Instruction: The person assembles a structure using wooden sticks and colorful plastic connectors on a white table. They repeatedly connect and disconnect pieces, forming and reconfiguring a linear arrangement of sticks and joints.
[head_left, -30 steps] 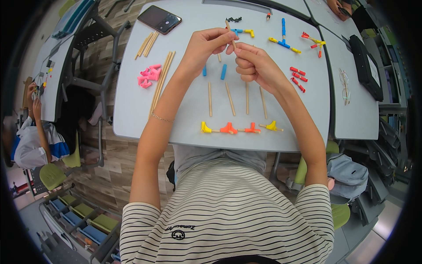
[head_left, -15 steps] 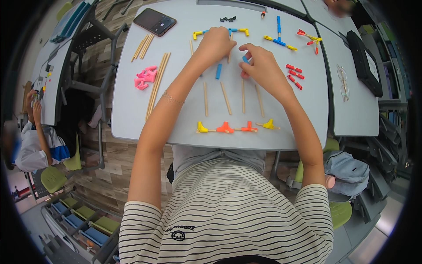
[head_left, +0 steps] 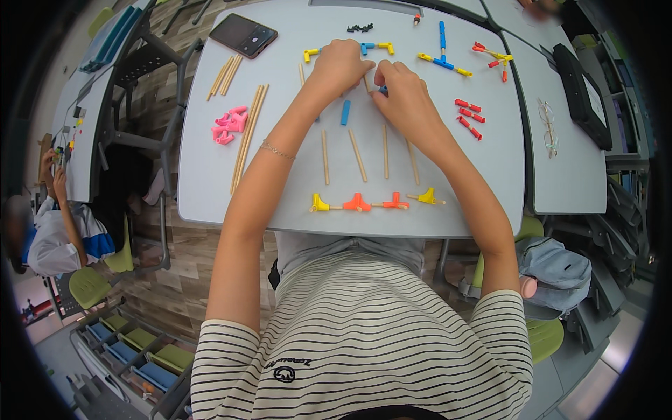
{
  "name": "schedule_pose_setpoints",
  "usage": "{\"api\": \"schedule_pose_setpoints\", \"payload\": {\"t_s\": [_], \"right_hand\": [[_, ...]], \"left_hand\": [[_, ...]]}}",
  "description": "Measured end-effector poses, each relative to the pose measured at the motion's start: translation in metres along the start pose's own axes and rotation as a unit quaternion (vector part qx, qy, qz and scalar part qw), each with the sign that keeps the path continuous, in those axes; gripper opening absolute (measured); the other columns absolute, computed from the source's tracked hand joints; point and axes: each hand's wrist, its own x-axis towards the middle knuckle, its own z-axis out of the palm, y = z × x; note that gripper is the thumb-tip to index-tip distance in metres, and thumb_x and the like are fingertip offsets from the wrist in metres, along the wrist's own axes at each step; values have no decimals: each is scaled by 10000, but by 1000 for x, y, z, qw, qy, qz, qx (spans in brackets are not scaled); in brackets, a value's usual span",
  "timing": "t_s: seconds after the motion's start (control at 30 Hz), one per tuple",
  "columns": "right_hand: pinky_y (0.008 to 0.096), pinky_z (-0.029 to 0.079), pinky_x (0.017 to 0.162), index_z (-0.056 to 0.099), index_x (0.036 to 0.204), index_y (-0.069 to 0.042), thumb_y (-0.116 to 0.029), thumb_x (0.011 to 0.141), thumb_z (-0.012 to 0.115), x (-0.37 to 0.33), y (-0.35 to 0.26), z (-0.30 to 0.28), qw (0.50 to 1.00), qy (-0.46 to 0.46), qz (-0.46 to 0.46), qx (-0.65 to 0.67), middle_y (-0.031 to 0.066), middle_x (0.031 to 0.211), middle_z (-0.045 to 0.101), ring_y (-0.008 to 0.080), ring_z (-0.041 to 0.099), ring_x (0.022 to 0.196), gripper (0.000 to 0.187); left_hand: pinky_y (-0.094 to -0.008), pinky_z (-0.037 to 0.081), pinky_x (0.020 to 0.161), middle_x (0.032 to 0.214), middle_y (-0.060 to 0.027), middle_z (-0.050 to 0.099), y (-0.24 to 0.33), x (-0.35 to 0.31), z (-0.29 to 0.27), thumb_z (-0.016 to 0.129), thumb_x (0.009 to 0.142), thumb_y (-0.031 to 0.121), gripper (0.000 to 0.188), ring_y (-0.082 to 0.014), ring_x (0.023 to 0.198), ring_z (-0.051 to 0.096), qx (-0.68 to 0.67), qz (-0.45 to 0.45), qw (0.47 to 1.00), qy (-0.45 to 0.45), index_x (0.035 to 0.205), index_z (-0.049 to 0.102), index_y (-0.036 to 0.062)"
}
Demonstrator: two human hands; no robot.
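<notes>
Surface: grey table (head_left: 210, 175) fills the upper centre of the frame, wood-look floor at left.
Left hand: your left hand (head_left: 341, 64) rests at upper centre, fingers curled down onto the table beside a yellow-and-blue connector row (head_left: 350, 49); what they pinch cannot be told.
Right hand: your right hand (head_left: 402, 94) sits just right of it, fingertips pressed together over a small blue piece (head_left: 383, 89).
Sticks: four wooden sticks (head_left: 358, 154) lie side by side below your hands, a blue tube (head_left: 345, 112) above them.
Lower row: yellow and orange connectors (head_left: 357, 204) joined in a line near the table's lower edge.
Left side: pink connectors (head_left: 229, 124) beside long sticks (head_left: 248, 136); phone (head_left: 243, 35) at upper left.
</notes>
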Motion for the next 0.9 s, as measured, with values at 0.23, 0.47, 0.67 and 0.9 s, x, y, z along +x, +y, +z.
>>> {"api": "schedule_pose_setpoints", "payload": {"t_s": [0.23, 0.47, 0.67, 0.9], "right_hand": [[441, 551, 802, 589, 1015, 18, -48, 847, 692, -10, -5, -10, 997, -67, 33, 14, 216, 1062, 597, 379, 666, 916, 207], [434, 558, 776, 609, 993, 7, -56, 831, 694, -12, -4, -9, 997, -69, -16, -43, 194, 976, 635, 351, 678, 886, 193], [424, 559, 749, 625, 979, -16, -118, 843, 704, -10, -8, -5, 993, -59, 10, -104, 161, 905, 674, 334, 688, 843, 188], [381, 545, 677, 642, 890, -7, -232, 887, 720, -2, 8, -24, 997, -20, 65, -40, 160, 803, 702, 293, 702, 757, 238]], "left_hand": [[-302, 538, 570, 526, -59, 635, 2, -11, -6, 704, 907, 369, 439, -163, 497, 640, 3, 6, 1000, 5, 663, 691, 4], [-282, 484, 523, 582, -57, 655, -3, -37, -15, 695, 930, 341, 351, -145, 517, 632, -64, 19, 995, 69, 818, 708, 8], [-212, 397, 500, 583, -9, 627, -4, -50, -21, 680, 951, 361, 358, -70, 513, 540, -194, -16, 980, 46, 820, 715, 30], [-220, 432, 527, 596, -6, 636, -17, -58, -28, 646, 965, 362, 363, -59, 546, 556, -271, -60, 960, 44, 826, 731, 38]]}}
